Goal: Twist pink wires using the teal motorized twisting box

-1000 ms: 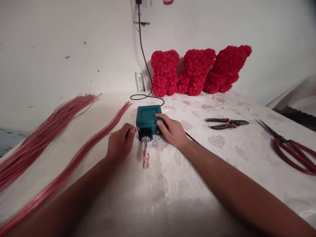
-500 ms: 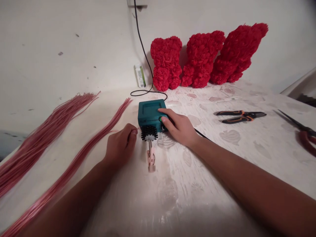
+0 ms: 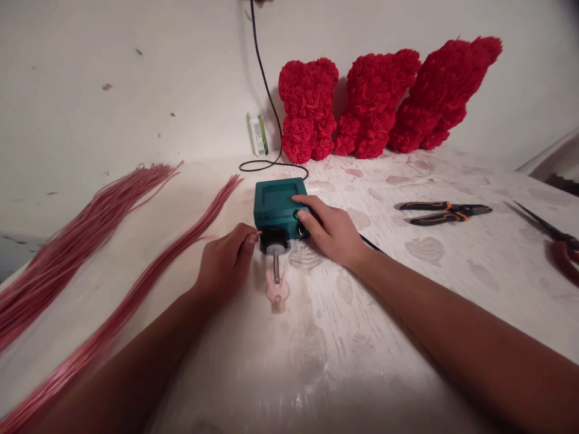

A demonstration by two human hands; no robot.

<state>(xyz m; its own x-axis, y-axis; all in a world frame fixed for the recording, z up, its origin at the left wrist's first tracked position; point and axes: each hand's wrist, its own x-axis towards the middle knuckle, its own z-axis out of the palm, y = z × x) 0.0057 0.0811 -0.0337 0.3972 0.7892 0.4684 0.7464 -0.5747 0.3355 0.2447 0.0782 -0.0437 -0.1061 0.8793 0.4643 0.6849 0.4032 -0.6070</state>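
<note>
A teal motorised box (image 3: 280, 202) sits in the middle of the table. On its front, a black bristled wheel (image 3: 266, 241) with a pale hub is blurred by spinning, and a metal shaft sticks out towards me. A pale pink clip (image 3: 277, 292) is at the shaft's end, smeared by motion. My left hand (image 3: 228, 256) is closed, pinching a thin pink strand (image 3: 259, 232) whose tip meets the wheel's left side. My right hand (image 3: 332, 232) grips the box's right side, index finger on top and thumb at the front beside a green-lit switch (image 3: 295, 214).
Pink strand bundles (image 3: 113, 199) (image 3: 199, 226) lie to the left. Several red flower-covered figures (image 3: 310, 111) stand against the wall, near a white and green bottle (image 3: 257, 134). Black-orange pliers (image 3: 446, 212) and dark-red-handled scissors (image 3: 561, 247) lie right. A black cable (image 3: 266, 90) runs down the wall.
The wheel's bristles were distinct and are now blurred into a spin, and the clip has blurred too. The pink strand's tip is now at the wheel's edge. Both hands keep nearly the same places.
</note>
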